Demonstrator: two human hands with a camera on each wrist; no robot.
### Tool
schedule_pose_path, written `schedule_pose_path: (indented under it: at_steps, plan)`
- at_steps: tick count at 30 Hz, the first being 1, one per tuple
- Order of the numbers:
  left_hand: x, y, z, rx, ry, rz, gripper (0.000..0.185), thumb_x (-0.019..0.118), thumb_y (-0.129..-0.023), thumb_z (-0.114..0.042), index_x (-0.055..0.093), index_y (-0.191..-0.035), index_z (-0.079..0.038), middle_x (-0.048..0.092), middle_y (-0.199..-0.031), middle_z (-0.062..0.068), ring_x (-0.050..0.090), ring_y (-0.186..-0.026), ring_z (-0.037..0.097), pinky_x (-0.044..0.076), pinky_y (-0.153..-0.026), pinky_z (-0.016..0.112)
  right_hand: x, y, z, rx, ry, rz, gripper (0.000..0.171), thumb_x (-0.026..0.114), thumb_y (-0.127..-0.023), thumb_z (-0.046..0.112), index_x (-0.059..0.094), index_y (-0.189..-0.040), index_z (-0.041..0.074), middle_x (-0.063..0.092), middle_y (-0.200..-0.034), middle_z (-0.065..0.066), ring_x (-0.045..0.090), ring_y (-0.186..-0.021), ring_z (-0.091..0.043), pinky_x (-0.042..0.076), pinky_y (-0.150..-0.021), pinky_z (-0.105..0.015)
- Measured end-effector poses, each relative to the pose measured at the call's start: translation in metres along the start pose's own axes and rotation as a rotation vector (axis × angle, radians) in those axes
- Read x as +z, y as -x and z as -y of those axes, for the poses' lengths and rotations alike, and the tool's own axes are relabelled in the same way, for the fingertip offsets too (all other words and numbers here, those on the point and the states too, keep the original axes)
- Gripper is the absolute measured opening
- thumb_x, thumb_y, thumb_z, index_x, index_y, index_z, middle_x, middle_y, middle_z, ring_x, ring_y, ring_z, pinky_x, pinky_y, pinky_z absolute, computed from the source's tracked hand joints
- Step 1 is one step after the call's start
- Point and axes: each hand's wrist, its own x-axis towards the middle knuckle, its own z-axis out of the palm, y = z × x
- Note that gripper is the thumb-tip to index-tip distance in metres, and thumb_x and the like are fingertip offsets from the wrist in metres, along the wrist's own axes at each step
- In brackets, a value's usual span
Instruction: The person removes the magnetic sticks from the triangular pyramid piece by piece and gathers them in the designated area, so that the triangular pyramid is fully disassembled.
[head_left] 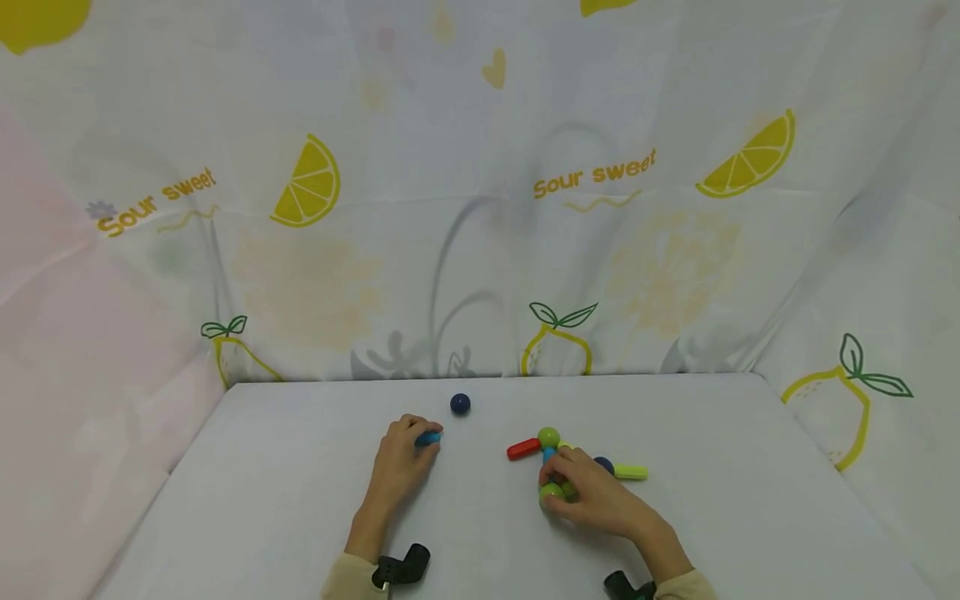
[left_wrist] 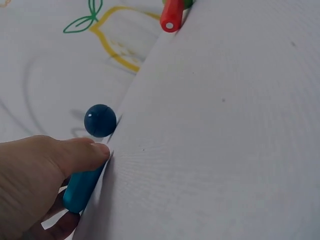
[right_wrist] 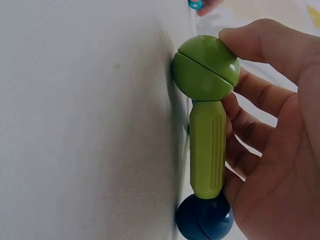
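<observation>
A: Where does the built piece sit, and what does the right hand do with it?

B: The structure of plastic rods and balls (head_left: 558, 462) lies on the white table (head_left: 300, 500), right of centre; the right hand (head_left: 596, 496) grasps its near end, fingers (right_wrist: 260, 95) curled round the ribbed olive-green plastic rod (right_wrist: 207, 150); that rod joins a green plastic ball (right_wrist: 206, 67) at one end and a dark navy ball (right_wrist: 204, 219) at the other, and the thumb rests on the green ball.

A: And the other parts of it?

B: A second green ball (head_left: 548, 437) sits at the far end, with a red plastic rod (head_left: 522, 449) running leftward from it; a short light-blue rod (head_left: 549, 454) shows between that ball and the hand; a yellow-green rod (head_left: 632, 472) juts to the right past the knuckles.

A: The left hand?

B: The left hand (head_left: 401, 462) lies left of centre, well apart from the structure; it pinches a loose teal-blue plastic rod (left_wrist: 82, 187) between thumb and fingers, low against the table.

A: Anything near it?

B: A loose dark blue ball (head_left: 460, 404) rests just beyond the fingertips, apart from the teal rod; behind the table hangs a white cloth printed with lemons (head_left: 307, 183) and the words "Sour sweet".
</observation>
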Motion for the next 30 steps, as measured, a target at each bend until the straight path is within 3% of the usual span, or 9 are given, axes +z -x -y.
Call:
schedule_pose_path:
  at_steps: [10, 19, 24, 30]
  plan:
    - [-0.005, -0.001, -0.002, -0.045, 0.027, 0.062, 0.034, 0.077, -0.075, -0.01, 0.069, -0.108, -0.014, 0.061, -0.109, 0.011, 0.056, -0.103, 0.033, 0.046, -0.086, 0.05, -0.006, 0.002, 0.002, -0.014, -0.008, 0.003, 0.012, 0.063, -0.089, 0.03, 0.058, -0.098, 0.024, 0.049, -0.089, 0.013, 0.045, -0.086, -0.004, 0.042, -0.075, -0.022]
    - [-0.016, -0.011, -0.015, -0.101, 0.108, 0.029, 0.031, 0.071, -0.082, -0.011, 0.066, -0.113, -0.012, 0.057, -0.118, 0.012, 0.053, -0.108, 0.032, 0.043, -0.088, 0.052, -0.008, -0.005, 0.0, -0.015, -0.035, -0.123, 0.003, 0.061, -0.092, 0.022, 0.059, -0.092, 0.019, 0.054, -0.083, 0.015, 0.05, -0.078, 0.0, 0.046, -0.071, -0.021]
    - [-0.011, -0.013, -0.035, -0.009, 0.184, 0.068, 0.029, 0.069, -0.085, -0.008, 0.064, -0.113, -0.013, 0.06, -0.112, 0.006, 0.057, -0.1, 0.022, 0.048, -0.084, 0.04, -0.013, -0.011, -0.001, -0.017, -0.048, -0.216, 0.003, 0.061, -0.092, 0.017, 0.06, -0.094, 0.014, 0.056, -0.085, 0.014, 0.053, -0.078, 0.002, 0.049, -0.074, -0.022]
    - [0.008, -0.013, -0.071, 0.13, 0.222, 0.242, 0.027, 0.064, -0.089, -0.014, 0.06, -0.116, -0.015, 0.064, -0.108, 0.005, 0.059, -0.095, 0.014, 0.051, -0.08, 0.032, -0.015, -0.019, -0.005, 0.001, -0.063, -0.301, 0.015, 0.064, -0.089, 0.01, 0.059, -0.102, 0.012, 0.056, -0.093, 0.008, 0.053, -0.086, -0.006, 0.049, -0.078, -0.026]
